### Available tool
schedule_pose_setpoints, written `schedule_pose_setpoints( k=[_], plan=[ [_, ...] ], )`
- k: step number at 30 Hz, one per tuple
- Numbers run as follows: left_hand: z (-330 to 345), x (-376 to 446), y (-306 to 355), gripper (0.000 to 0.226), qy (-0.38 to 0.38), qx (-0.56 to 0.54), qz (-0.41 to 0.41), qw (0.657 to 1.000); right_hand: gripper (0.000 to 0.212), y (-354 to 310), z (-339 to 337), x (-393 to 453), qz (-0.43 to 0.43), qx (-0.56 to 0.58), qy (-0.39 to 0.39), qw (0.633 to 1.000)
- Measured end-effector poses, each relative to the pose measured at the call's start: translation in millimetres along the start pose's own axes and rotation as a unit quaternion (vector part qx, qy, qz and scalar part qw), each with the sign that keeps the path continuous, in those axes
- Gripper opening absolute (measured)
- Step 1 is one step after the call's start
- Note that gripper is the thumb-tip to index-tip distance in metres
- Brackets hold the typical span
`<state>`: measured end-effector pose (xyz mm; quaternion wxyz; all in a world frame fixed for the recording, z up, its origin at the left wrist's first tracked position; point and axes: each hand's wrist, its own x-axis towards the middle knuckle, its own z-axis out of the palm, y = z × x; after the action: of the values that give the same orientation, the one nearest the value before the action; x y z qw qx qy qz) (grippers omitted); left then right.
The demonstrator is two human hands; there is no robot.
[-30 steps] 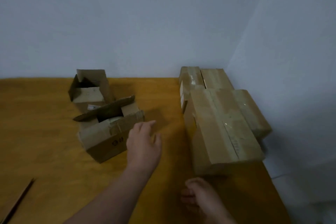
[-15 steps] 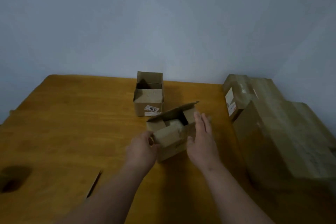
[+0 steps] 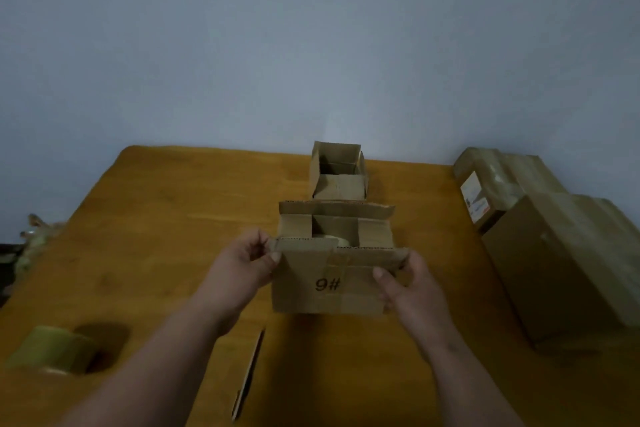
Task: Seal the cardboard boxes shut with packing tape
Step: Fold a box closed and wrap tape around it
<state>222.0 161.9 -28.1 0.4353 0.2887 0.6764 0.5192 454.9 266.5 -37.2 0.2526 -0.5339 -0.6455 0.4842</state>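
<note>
Holding open 9# box (image 3: 329,284) at counter (image 3: 173,236) centre, both hands pinching near flap: left hand (image 3: 242,263), right hand (image 3: 408,284). Looking light, flaps floppy; gripping corners. Tape roll (image 3: 52,350) sitting near left.

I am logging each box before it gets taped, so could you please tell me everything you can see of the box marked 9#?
The box marked 9# is a small brown corrugated cardboard carton, open at the top, standing on the wooden table nearest the person. Its four flaps are unsealed; the far flap stands up, and old tape marks cross the near side. The left hand and right hand pinch the near flap at its two corners. Something pale lies inside, unclear. Another open box stands right behind it.
</note>
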Motion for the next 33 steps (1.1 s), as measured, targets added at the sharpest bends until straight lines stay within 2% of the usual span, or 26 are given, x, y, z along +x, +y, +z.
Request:
schedule_pose_setpoints(
  k=[2, 4, 8, 11, 13, 16, 19, 24, 26, 28, 30, 31, 33],
  plan=[
    [-21.7, -8.7, 2.1, 0.009, 0.044, -0.012, 0.012, 0.999, 0.007, -11.8, 16.8, -3.8, -0.012, 0.009, -0.018, 1.000],
    [-43.3, -17.4, 2.7, 0.004, 0.094, -0.018, 0.023, 0.995, 0.006, -23.4, 36.1, -8.5, -0.031, 0.019, -0.038, 0.999],
    [-81.7, -35.9, -8.6, 0.005, 0.187, -0.041, 0.029, 0.981, 0.018, -38.6, 79.6, -22.5, -0.044, 0.017, -0.099, 0.994],
    [-106.7, -46.0, -29.1, 0.002, 0.231, -0.056, -0.006, 0.971, 0.032, -42.1, 109.9, -34.5, -0.035, 0.009, -0.126, 0.991],
    [-121.2, -50.2, -42.6, 0.005, 0.244, -0.074, -0.034, 0.966, 0.032, -43.6, 127.9, -40.8, -0.029, 0.007, -0.141, 0.990],
    [-141.1, -51.8, -56.1, 0.023, 0.240, -0.077, -0.083, 0.964, 0.036, -41.3, 154.4, -45.1, 0.001, -0.014, -0.162, 0.987],
    [-162.8, -47.8, -65.5, 0.021, 0.231, 0.000, -0.107, 0.967, 0.037, -37.2, 179.2, -48.8, 0.032, -0.057, -0.164, 0.984],
    [-190.4, -31.9, -70.2, 0.012, 0.165, 0.161, -0.092, 0.969, 0.028, -37.8, 204.6, -51.3, 0.047, -0.084, -0.104, 0.990],
    [-196.9, -26.8, -68.3, 0.016, 0.138, 0.194, -0.076, 0.968, 0.028, -38.6, 208.3, -52.1, 0.051, -0.082, -0.090, 0.991],
    [-201.5, -22.8, -63.8, 0.031, 0.124, 0.225, -0.055, 0.965, 0.034, -42.3, 209.6, -54.9, 0.051, -0.054, -0.072, 0.995],
    [-206.0, -17.2, -59.6, 0.054, 0.136, 0.213, -0.068, 0.965, 0.048, -45.5, 212.7, -54.1, 0.062, 0.026, -0.037, 0.997],
    [-208.1, -13.7, -58.9, 0.057, 0.145, 0.191, -0.086, 0.967, 0.046, -48.7, 214.4, -52.9, 0.079, 0.067, -0.023, 0.994],
    [-210.0, -8.7, -59.7, 0.038, 0.131, 0.132, -0.115, 0.976, 0.039, -51.4, 216.8, -47.3, 0.128, 0.087, -0.026, 0.988]
  ],
)
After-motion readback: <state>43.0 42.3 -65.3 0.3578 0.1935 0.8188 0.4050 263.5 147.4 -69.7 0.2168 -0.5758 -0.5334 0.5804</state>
